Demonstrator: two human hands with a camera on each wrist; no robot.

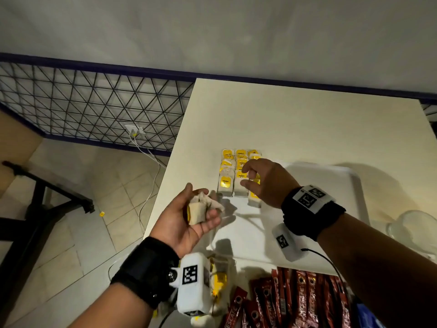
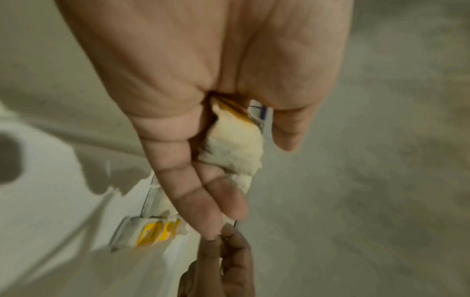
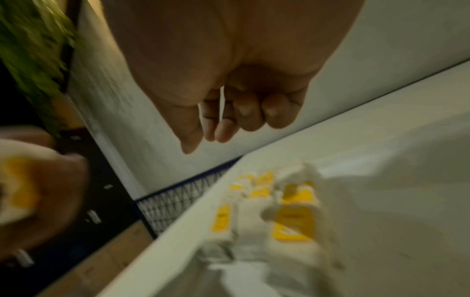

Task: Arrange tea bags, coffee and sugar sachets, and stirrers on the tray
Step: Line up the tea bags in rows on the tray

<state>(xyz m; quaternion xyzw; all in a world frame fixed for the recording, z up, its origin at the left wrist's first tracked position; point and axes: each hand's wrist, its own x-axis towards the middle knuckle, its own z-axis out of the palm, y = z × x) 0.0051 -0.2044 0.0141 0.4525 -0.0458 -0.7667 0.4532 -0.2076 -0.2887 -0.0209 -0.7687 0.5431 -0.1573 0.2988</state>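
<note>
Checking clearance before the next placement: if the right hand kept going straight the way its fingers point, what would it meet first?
Most likely the tea bags laid in rows on the tray. The right hand hovers over them, its fingers aimed at the middle rows. How high it hovers is unclear, so a flat path might pass over them.

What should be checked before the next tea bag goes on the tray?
1. Left hand holds spare tea bags: ok.
2. Right hand is free to take one: ok, nothing in it.
3. Rows of tea bags on the tray are neat: ok.
4. Tray has bare room: ok.
5. Coffee sachets are on the tray: not ok.
6. Stirrers are ready: cannot tell.
</note>
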